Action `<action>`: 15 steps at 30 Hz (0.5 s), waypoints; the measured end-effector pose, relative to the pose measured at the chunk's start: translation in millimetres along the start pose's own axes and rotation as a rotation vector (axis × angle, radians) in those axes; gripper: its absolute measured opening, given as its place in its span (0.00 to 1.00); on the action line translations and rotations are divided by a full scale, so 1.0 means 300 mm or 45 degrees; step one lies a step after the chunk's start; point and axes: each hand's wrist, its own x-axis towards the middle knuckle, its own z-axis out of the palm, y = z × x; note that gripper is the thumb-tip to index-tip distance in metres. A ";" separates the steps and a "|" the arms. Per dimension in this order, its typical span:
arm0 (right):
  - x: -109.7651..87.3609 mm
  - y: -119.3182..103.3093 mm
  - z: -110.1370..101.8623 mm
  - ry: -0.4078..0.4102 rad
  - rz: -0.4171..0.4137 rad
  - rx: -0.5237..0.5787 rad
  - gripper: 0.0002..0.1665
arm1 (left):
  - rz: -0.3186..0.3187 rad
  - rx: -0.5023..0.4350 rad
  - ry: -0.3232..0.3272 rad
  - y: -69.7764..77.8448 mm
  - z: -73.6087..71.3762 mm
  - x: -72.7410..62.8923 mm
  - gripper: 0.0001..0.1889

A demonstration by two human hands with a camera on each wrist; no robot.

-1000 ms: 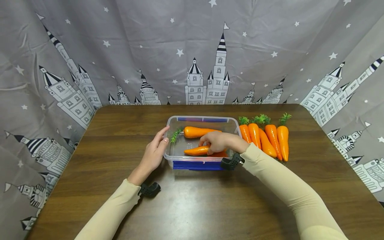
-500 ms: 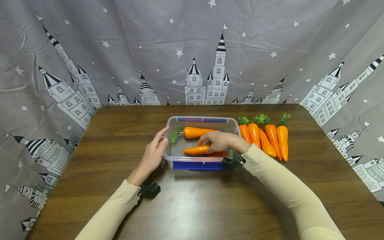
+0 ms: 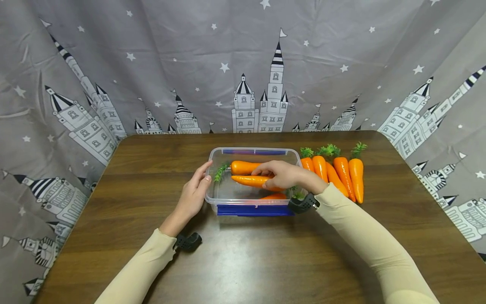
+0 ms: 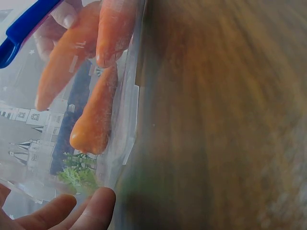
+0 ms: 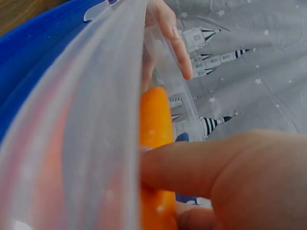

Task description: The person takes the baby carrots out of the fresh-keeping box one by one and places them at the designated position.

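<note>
A clear plastic box [image 3: 228, 196] with blue clips stands mid-table. My left hand [image 3: 193, 194] rests against its left end, fingers along the rim; its fingertips [image 4: 98, 206] also show in the left wrist view. My right hand [image 3: 284, 174] reaches inside over the right half and grips a carrot [image 3: 247, 181] between thumb and fingers, its pointed tip facing left. This carrot [image 5: 156, 120] also shows in the right wrist view. Behind it lies a second carrot [image 3: 243, 167], leafy top to the left. A third carrot [image 3: 275, 196] lies by the front wall, partly hidden behind the rim.
Right of the box, several carrots [image 3: 356, 177] lie side by side with green tops toward the back. The right forearm overlaps some of them. A blue clip flap [image 3: 254, 210] hangs at the box's front. A grey castle-print curtain [image 3: 212, 63] hangs behind the table [image 3: 152, 169].
The right hand has shifted the gripped carrot back, toward the rear carrot and away from the front one, and moved slightly right itself. The left hand stays at the box's left end.
</note>
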 end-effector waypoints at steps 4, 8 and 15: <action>-0.007 0.006 0.004 0.048 -0.051 0.028 0.26 | -0.002 0.006 -0.004 0.000 -0.002 -0.001 0.25; -0.014 0.009 0.003 0.086 -0.039 0.106 0.27 | -0.001 0.006 0.002 0.001 -0.001 -0.002 0.25; -0.024 0.012 -0.011 0.194 0.034 0.249 0.28 | -0.005 0.006 0.009 0.001 0.000 -0.002 0.25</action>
